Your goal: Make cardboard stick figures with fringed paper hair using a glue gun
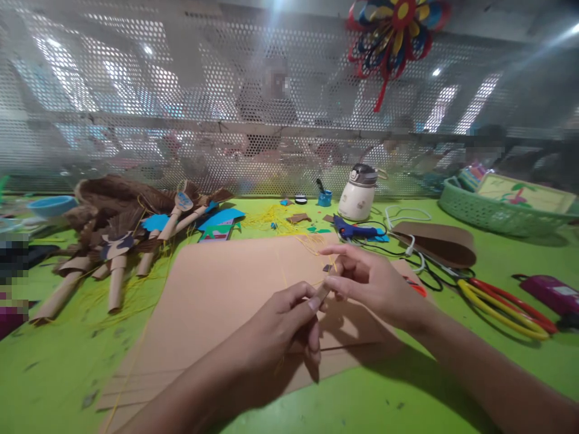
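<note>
My left hand (296,319) pinches a small brown piece (324,292), apparently paper, between thumb and fingers. Close beside it, my right hand (373,280) has its thumb at the same piece, with its fingers bent around a fine yellow thread (335,263). How far the thread wraps the piece is too small to tell. Both hands are above a stack of brown paper sheets (226,289). A small dark bit (326,268) shows near the right fingertips. Scissors with an orange-red handle (416,287) lie partly hidden behind my right hand.
Brown paper figures with rolled handles (118,277) pile up at left among yellow threads. Behind the sheets are a blue glue gun (357,230) and a white bottle (357,199). Red-and-yellow-handled pliers (506,310), a purple device (549,295) and a green basket (502,211) are at right.
</note>
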`<action>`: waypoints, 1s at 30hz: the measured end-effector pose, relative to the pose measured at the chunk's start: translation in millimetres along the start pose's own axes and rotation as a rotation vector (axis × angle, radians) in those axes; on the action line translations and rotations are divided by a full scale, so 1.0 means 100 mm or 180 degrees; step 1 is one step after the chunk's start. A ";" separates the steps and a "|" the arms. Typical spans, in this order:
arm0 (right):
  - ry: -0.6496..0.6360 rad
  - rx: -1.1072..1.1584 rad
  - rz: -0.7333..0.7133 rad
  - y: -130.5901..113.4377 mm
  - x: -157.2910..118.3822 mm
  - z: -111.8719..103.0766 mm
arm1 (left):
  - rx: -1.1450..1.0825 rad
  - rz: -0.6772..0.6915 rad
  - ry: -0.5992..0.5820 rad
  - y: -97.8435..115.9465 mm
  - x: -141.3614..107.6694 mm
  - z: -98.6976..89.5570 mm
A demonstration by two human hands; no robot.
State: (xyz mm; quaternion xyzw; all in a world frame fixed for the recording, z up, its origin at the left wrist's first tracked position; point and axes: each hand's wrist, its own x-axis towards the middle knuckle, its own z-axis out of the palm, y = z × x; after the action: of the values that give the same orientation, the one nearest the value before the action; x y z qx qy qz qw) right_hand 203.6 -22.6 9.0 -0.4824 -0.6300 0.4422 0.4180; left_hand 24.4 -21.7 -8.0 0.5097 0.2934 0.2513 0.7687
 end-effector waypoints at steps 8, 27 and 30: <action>-0.0050 0.0051 0.0029 0.03 0.01 -0.03 | 0.0020 0.0045 0.0164 -0.02 0.01 0.04; 0.0112 0.0551 0.0131 0.18 0.07 0.03 | 0.0060 -0.0037 0.0091 -0.14 0.13 -0.16; 0.0205 0.0645 0.0200 0.21 0.06 0.09 | -0.0029 -0.0058 0.0187 -0.13 0.12 -0.12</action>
State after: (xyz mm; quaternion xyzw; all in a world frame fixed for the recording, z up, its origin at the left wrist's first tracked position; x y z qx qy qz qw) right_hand 198.9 -14.8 -13.1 -0.4712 -0.5529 0.5009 0.4705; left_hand 25.5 -10.9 -26.4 0.4960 0.3194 0.2603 0.7644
